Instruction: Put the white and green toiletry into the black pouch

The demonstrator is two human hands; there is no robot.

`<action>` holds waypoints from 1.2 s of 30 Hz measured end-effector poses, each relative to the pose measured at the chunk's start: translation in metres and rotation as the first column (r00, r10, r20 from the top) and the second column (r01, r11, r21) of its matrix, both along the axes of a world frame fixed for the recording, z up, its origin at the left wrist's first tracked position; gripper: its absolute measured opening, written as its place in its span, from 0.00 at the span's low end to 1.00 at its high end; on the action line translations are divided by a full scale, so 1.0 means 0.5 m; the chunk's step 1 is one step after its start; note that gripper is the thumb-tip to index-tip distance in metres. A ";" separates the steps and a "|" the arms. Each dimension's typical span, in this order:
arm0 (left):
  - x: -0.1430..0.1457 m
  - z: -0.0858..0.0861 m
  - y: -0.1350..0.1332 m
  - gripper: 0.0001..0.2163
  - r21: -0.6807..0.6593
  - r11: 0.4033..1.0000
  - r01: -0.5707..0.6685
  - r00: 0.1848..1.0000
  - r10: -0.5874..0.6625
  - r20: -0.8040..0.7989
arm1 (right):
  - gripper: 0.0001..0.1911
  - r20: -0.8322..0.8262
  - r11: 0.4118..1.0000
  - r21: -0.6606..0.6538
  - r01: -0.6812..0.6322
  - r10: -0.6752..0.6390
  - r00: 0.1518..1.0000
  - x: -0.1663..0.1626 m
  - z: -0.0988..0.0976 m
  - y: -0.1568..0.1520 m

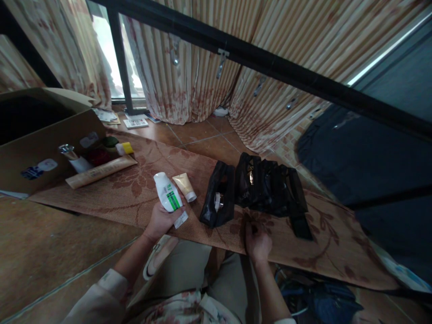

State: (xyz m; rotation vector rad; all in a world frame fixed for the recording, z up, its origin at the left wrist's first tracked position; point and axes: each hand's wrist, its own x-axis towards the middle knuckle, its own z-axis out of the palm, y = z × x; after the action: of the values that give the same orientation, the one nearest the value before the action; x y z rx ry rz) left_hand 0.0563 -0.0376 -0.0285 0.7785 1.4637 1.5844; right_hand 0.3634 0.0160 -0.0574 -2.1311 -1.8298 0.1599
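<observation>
A white plastic bottle [166, 191] with a green label is gripped in my left hand [161, 221], above the near edge of the cloth-covered table. A small white piece [181, 219] shows beside my fingertips; whether it belongs to the bottle, I cannot tell. Just right of the bottle lies a gold tube [184, 186] with a white cap. My right hand [258, 240] rests at the table's near edge, its fingers curled and nothing visible in them. Ahead of it stand several black mesh bags [248, 180]; the nearest one [218, 198] holds a small container with a pale cap.
At the left, a cardboard box [50, 153] stands behind a long beige tube [101, 172], a silver-topped bottle [72, 157] and a yellow-capped item [124, 148]. A dark flat object [301, 227] lies on the right. A dark metal bar [270, 63] crosses before the curtains [202, 85].
</observation>
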 end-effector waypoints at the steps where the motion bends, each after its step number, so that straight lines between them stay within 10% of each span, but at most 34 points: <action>1: 0.004 0.000 -0.002 0.11 -0.009 1.000 0.006 1.000 -0.006 -0.009 | 0.19 0.002 1.000 -0.003 -0.001 0.001 1.000 0.000 -0.001 0.000; 36: 0.029 -0.028 -0.009 0.08 -0.070 0.958 0.278 0.817 -0.275 -0.507 | 0.20 0.007 0.999 0.035 -0.028 0.028 1.000 0.001 -0.004 0.000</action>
State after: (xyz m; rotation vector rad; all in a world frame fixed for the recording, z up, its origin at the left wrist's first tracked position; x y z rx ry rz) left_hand 0.0708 -0.0421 -0.0424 1.4342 1.6142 1.2053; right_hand 0.3641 0.0160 -0.0592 -2.0855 -1.8534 0.1262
